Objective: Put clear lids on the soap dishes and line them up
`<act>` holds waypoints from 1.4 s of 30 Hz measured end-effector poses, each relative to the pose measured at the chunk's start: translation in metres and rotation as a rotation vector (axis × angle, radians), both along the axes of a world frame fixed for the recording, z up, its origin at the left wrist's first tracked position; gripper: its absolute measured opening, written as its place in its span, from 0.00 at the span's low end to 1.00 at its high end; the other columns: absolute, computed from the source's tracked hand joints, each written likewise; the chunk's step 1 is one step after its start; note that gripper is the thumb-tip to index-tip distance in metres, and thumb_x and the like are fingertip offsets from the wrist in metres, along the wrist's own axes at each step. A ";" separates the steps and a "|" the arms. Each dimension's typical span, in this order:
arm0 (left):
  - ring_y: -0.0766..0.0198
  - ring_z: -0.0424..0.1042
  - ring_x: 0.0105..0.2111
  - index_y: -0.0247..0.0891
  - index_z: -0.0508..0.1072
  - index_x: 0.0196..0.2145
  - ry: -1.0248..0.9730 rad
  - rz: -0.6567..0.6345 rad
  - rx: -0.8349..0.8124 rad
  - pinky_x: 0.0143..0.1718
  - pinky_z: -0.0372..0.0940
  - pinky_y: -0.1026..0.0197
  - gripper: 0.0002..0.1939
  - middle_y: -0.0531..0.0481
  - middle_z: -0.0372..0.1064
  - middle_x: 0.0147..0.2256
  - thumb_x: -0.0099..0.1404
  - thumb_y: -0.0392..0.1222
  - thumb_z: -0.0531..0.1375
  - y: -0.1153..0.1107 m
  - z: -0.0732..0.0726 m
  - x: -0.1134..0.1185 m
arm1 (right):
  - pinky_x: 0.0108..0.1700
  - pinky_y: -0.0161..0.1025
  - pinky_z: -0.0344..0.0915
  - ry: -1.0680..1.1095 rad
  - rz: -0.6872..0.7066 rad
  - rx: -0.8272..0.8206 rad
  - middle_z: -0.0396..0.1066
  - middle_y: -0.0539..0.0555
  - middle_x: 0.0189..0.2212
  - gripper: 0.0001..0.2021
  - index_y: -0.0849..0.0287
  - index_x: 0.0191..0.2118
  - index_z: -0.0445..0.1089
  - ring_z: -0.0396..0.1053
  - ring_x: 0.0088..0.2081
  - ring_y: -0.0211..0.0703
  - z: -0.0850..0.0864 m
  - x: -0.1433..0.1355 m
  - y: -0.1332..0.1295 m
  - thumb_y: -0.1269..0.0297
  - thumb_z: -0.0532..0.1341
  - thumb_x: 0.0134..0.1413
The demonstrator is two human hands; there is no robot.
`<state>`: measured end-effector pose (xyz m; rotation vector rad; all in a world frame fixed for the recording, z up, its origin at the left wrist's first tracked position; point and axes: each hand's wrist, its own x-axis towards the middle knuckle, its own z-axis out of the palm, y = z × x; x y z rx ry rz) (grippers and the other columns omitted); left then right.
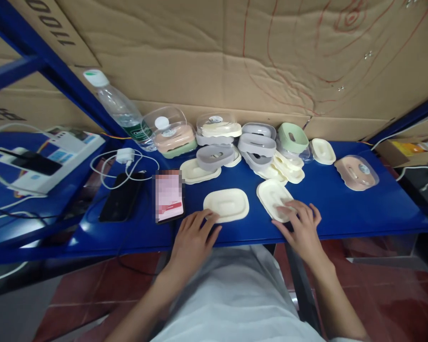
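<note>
Near the front edge of the blue table (pixel 345 204), a cream oval tray piece (pixel 230 204) lies flat. My left hand (pixel 197 235) rests at its lower left edge, fingers apart, fingertips on or beside the rim. To the right lies a second cream piece (pixel 271 194), turned at an angle. My right hand (pixel 301 225) is over its lower right part, with fingers spread and the fingertips touching it. Neither hand is wrapped round anything. Behind them are several grey boxes (pixel 258 142), more cream pieces (pixel 199 173) and a green box (pixel 293 137).
A lit phone (pixel 169 197), a dark phone (pixel 120 199) and a white charger (pixel 125 155) lie left. Beyond stand a water bottle (pixel 123 111) and a power strip (pixel 57 164). A pink box (pixel 355 173) sits right. Cardboard (pixel 199 52) closes off the back.
</note>
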<state>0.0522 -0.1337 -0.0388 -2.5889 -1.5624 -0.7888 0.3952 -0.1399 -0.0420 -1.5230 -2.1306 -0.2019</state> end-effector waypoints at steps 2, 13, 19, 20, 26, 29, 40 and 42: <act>0.49 0.77 0.51 0.41 0.78 0.52 0.000 -0.037 0.004 0.53 0.71 0.47 0.09 0.42 0.78 0.54 0.79 0.39 0.60 -0.003 0.002 -0.003 | 0.67 0.64 0.64 0.064 0.046 -0.028 0.75 0.62 0.60 0.12 0.51 0.59 0.75 0.72 0.63 0.61 0.000 0.005 0.002 0.60 0.63 0.75; 0.53 0.79 0.49 0.40 0.77 0.54 -0.094 -0.140 0.072 0.51 0.71 0.51 0.10 0.43 0.80 0.50 0.77 0.38 0.64 -0.001 -0.001 0.002 | 0.72 0.60 0.67 0.234 0.395 -0.231 0.77 0.58 0.62 0.14 0.52 0.62 0.73 0.73 0.66 0.53 0.017 -0.044 0.039 0.65 0.61 0.76; 0.51 0.78 0.51 0.40 0.76 0.42 -0.157 -0.221 0.088 0.56 0.72 0.48 0.04 0.42 0.78 0.48 0.71 0.36 0.68 -0.004 0.003 0.000 | 0.73 0.66 0.63 -0.042 0.415 -0.225 0.75 0.60 0.66 0.19 0.54 0.64 0.73 0.70 0.69 0.55 0.027 -0.032 0.071 0.73 0.56 0.75; 0.51 0.78 0.53 0.40 0.76 0.42 -0.165 -0.234 0.093 0.57 0.72 0.47 0.04 0.42 0.78 0.49 0.71 0.35 0.67 -0.004 0.002 0.000 | 0.73 0.67 0.60 -0.097 0.442 -0.236 0.73 0.60 0.67 0.22 0.54 0.65 0.73 0.69 0.70 0.56 0.033 -0.031 0.080 0.77 0.54 0.73; 0.51 0.78 0.54 0.40 0.76 0.44 -0.148 -0.266 0.050 0.57 0.73 0.47 0.03 0.42 0.79 0.53 0.72 0.36 0.65 -0.003 0.000 0.000 | 0.70 0.58 0.63 -0.203 0.508 -0.178 0.69 0.62 0.71 0.31 0.59 0.71 0.69 0.66 0.72 0.56 0.060 -0.072 0.167 0.81 0.54 0.66; 0.50 0.79 0.53 0.39 0.75 0.44 -0.127 -0.247 0.039 0.54 0.75 0.47 0.02 0.41 0.79 0.53 0.73 0.37 0.64 -0.003 -0.002 0.001 | 0.71 0.59 0.60 -0.251 0.545 -0.169 0.71 0.64 0.69 0.24 0.62 0.70 0.70 0.68 0.70 0.59 0.057 -0.115 0.205 0.73 0.55 0.73; 0.49 0.79 0.58 0.40 0.71 0.63 -0.152 -0.192 0.149 0.54 0.79 0.49 0.21 0.32 0.72 0.62 0.75 0.39 0.65 -0.007 -0.009 -0.003 | 0.64 0.51 0.63 -0.125 0.629 -0.097 0.81 0.57 0.57 0.19 0.55 0.67 0.73 0.77 0.57 0.51 0.078 -0.111 0.156 0.58 0.57 0.80; 0.49 0.79 0.58 0.42 0.70 0.64 -0.180 -0.182 0.162 0.54 0.79 0.49 0.22 0.32 0.70 0.64 0.74 0.38 0.66 -0.007 -0.011 -0.004 | 0.63 0.50 0.64 -0.152 0.607 -0.078 0.81 0.57 0.56 0.18 0.53 0.67 0.73 0.77 0.56 0.50 0.081 -0.098 0.117 0.59 0.57 0.80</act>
